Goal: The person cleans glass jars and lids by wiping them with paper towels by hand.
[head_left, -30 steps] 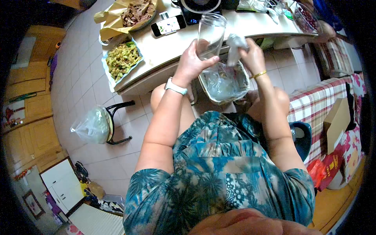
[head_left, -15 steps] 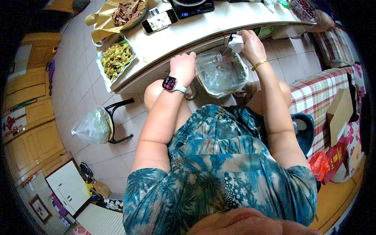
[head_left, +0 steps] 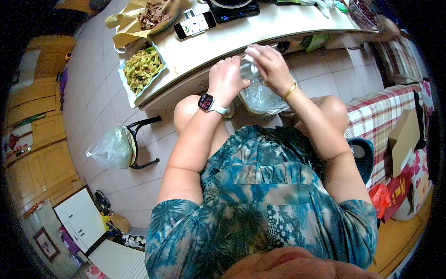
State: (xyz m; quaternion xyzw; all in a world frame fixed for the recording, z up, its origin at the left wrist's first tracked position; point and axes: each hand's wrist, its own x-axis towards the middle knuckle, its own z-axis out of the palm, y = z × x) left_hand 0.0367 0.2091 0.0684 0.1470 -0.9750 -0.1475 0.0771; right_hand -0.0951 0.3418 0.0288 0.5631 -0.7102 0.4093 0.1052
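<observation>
A bin [head_left: 284, 111] lined with a clear plastic bag [head_left: 267, 97] stands between my knees below the table edge. My left hand [head_left: 225, 81], with a watch on its wrist, is closed at the bin's left side, its fingers curled at the crumpled clear plastic. My right hand [head_left: 270, 69], wearing a gold bangle, reaches over the bin and pinches a crumpled white tissue [head_left: 251, 52] close to my left fingertips. That hand is slightly blurred. My hands partly hide the bin's rim.
The table [head_left: 186, 58] holds a tray of cut greens [head_left: 141, 69], a dish of brown food [head_left: 155, 16], a propped phone [head_left: 195, 25] and a black cooker [head_left: 237, 10]. A stool [head_left: 134, 139] with a plastic bag stands left. A plaid-covered seat [head_left: 367, 114] is right.
My right hand has moved left and slightly down with the white tissue, from the bin's far right side to beside my left hand. My left hand has shifted slightly right.
</observation>
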